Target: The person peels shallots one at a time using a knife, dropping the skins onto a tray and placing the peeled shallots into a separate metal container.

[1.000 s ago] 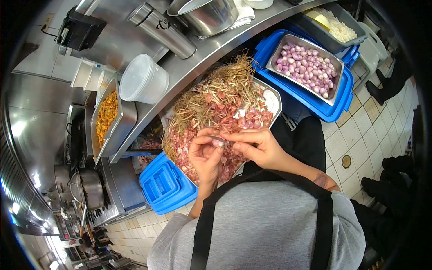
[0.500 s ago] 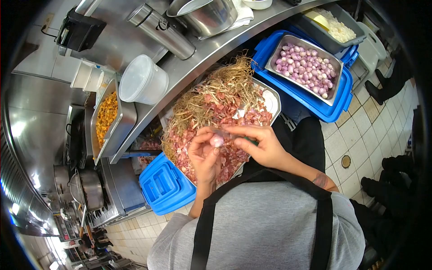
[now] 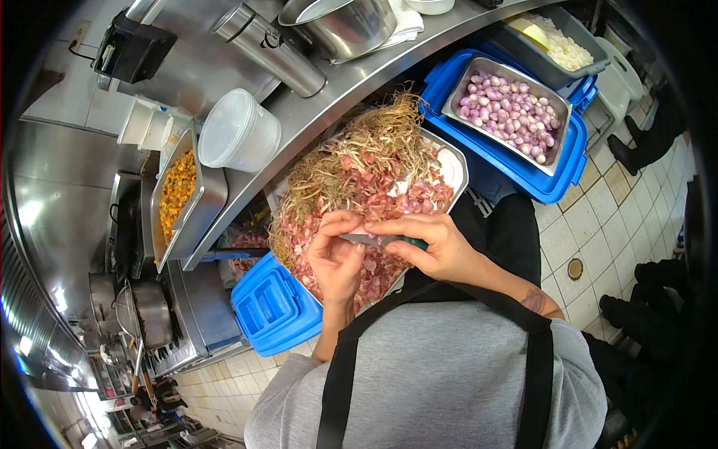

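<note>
My left hand (image 3: 336,258) curls around a small shallot that its fingers mostly hide. My right hand (image 3: 434,245) grips a small knife (image 3: 368,239) with a green handle, its blade lying against the left-hand fingers. Both hands hover over a metal tray (image 3: 458,170) on my lap, piled with pink shallot skins (image 3: 374,187) and dry roots (image 3: 370,138).
A second metal tray of peeled shallots (image 3: 512,108) rests on a blue bin lid (image 3: 557,176) at the right. Another blue bin (image 3: 273,307) sits under my tray. A steel counter (image 3: 329,97) carries a plastic tub (image 3: 235,131), a flask and bowls. Other people's legs stand at right.
The peeled shallot visible between my fingers half a second ago is now covered by my left hand, and the knife blade has come back against it.
</note>
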`<state>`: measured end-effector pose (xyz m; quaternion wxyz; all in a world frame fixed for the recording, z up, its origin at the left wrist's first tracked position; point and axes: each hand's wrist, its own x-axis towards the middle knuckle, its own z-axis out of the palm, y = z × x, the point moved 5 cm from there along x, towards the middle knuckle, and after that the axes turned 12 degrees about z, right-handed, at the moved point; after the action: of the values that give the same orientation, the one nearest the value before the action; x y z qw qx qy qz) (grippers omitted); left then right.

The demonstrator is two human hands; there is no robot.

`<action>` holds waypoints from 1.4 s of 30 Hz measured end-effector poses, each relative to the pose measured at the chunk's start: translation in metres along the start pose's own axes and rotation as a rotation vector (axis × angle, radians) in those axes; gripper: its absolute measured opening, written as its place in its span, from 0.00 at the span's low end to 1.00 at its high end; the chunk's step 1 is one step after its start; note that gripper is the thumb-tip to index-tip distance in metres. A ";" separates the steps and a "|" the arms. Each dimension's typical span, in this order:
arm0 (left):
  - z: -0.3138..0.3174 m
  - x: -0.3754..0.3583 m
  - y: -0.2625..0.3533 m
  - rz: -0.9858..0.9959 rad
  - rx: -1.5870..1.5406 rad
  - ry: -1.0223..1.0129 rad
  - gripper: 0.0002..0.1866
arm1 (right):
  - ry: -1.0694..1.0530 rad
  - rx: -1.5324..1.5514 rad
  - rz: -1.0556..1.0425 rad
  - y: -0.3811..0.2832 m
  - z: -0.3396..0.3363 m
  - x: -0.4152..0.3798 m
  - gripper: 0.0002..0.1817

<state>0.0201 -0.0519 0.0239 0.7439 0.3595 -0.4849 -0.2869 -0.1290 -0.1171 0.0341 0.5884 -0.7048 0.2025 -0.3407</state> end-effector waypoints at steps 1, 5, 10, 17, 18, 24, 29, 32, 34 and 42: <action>0.000 0.000 0.000 0.005 0.003 -0.007 0.14 | -0.017 -0.024 0.023 0.001 0.000 -0.001 0.17; -0.003 -0.001 -0.002 0.024 0.023 -0.015 0.14 | 0.002 -0.019 -0.032 0.008 0.002 0.000 0.16; 0.000 -0.001 -0.001 0.032 -0.038 -0.027 0.14 | -0.171 0.660 0.449 0.029 0.012 -0.001 0.16; 0.000 0.000 -0.003 -0.027 -0.114 0.012 0.16 | 0.055 0.358 0.393 0.031 -0.002 0.004 0.16; -0.002 0.000 -0.006 -0.055 -0.116 0.054 0.16 | 0.061 0.288 0.392 0.031 -0.003 0.004 0.16; -0.008 -0.001 -0.009 -0.100 -0.012 0.106 0.16 | 0.058 0.064 0.018 0.011 0.000 0.005 0.19; -0.008 0.004 -0.003 -0.036 0.133 0.003 0.16 | 0.034 -0.001 -0.030 0.010 0.005 0.004 0.19; -0.003 0.007 0.001 -0.030 0.168 -0.056 0.17 | 0.026 -0.037 -0.022 0.007 0.004 0.004 0.18; -0.001 0.008 0.004 -0.033 0.229 -0.073 0.17 | -0.010 -0.082 0.040 0.005 0.003 0.003 0.18; -0.004 0.005 0.000 -0.071 0.241 -0.107 0.17 | -0.002 0.137 -0.023 0.025 0.006 0.007 0.15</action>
<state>0.0252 -0.0544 0.0257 0.6580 0.4472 -0.5416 -0.2714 -0.1172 -0.1228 0.0115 0.6315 -0.6655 0.1698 -0.3598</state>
